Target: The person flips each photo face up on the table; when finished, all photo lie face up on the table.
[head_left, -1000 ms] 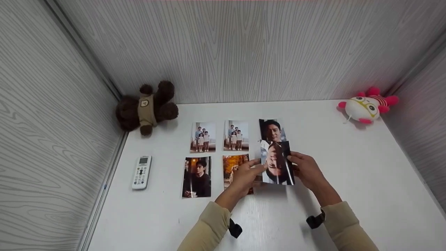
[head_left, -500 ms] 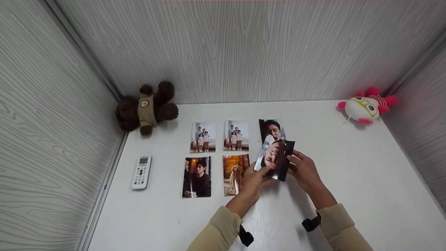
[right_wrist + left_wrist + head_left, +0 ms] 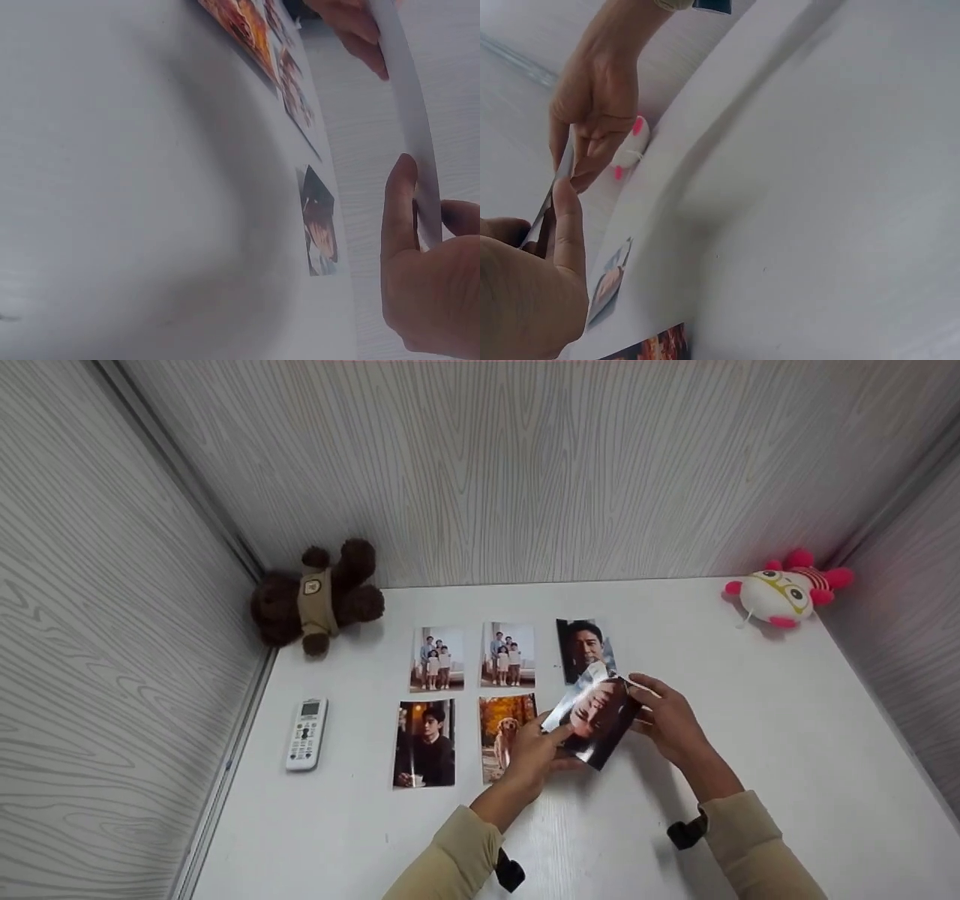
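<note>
In the head view both hands hold a glossy portrait photo (image 3: 594, 720) above the table, its printed face upside down and tilted. My left hand (image 3: 531, 757) pinches its left edge, thumb on the print. The right hand (image 3: 671, 724) grips the opposite edge near the top corner. From the right wrist the pale back of the held photo (image 3: 414, 112) shows, slightly bowed between finger and thumb. Another portrait photo (image 3: 585, 649) lies just behind, its lower part overlapped by the held one. Beside the left hand lies a dog photo (image 3: 499, 727), partly covered by that hand.
Two family photos (image 3: 437, 660) lie in the back row, and a photo of a seated person with a cup (image 3: 424, 746) in the front row. A white remote control (image 3: 306, 735) is at left. A brown teddy bear (image 3: 315, 600) and a pink-white plush toy (image 3: 784, 592) lie at the back corners.
The held photo has turned clockwise from nearly straight to clearly slanted, with both hands still gripping it. The left hand's hold has moved slightly along with it.
</note>
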A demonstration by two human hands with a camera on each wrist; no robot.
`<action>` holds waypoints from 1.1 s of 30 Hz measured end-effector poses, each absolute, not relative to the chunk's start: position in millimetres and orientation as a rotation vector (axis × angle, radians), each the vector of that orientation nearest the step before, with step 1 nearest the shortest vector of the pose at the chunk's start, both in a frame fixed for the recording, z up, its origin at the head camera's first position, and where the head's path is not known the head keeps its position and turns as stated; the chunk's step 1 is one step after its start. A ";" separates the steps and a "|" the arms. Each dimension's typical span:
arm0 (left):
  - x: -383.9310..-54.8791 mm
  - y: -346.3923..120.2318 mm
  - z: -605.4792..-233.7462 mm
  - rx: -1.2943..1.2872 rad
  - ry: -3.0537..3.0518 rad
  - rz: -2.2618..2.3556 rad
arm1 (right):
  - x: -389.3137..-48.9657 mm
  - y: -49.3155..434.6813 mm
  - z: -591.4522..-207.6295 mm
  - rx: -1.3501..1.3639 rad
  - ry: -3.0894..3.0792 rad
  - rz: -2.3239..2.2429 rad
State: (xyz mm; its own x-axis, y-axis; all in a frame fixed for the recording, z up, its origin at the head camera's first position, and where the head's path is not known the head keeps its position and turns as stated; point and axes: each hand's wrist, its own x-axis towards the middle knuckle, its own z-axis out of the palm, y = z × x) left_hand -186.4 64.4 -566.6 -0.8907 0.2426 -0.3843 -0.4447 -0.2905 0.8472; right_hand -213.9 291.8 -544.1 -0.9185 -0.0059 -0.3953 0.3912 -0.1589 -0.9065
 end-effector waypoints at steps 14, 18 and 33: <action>-205.5 36.2 -548.5 0.031 1.655 1.855 | -215.0 304.9 -538.9 0.241 2.007 -1.838; -208.4 32.4 -546.3 0.009 1.653 1.818 | -215.6 303.3 -542.5 0.250 2.011 -1.837; -220.8 29.1 -553.1 -0.203 1.646 2.033 | -205.7 300.3 -551.1 0.273 1.854 -1.984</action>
